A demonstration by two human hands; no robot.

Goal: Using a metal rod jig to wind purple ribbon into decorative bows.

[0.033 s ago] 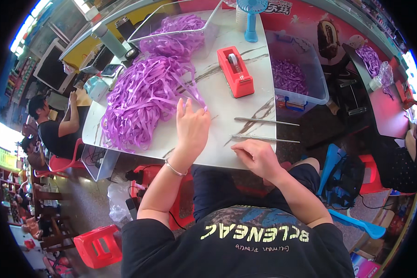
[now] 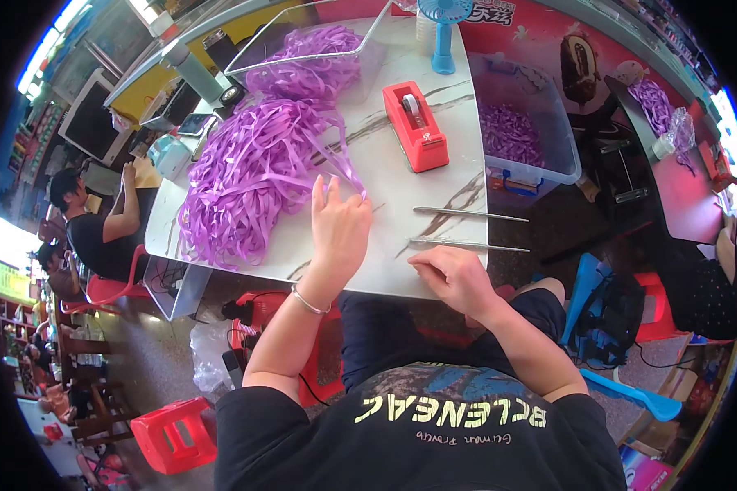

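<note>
Head view: my left hand point(image 2: 341, 229) is pinching a strand of purple ribbon point(image 2: 354, 175), two fingers pointing forward. The ribbon heap point(image 2: 246, 176) is lying beyond it, leftward. My right hand point(image 2: 456, 276) is forming a loose curl; I cannot tell whether it is gripping anything. Two metal rods point(image 2: 471, 214) are lying just ahead; a red tape dispenser point(image 2: 427, 147) is standing farther off, between both hands.
</note>
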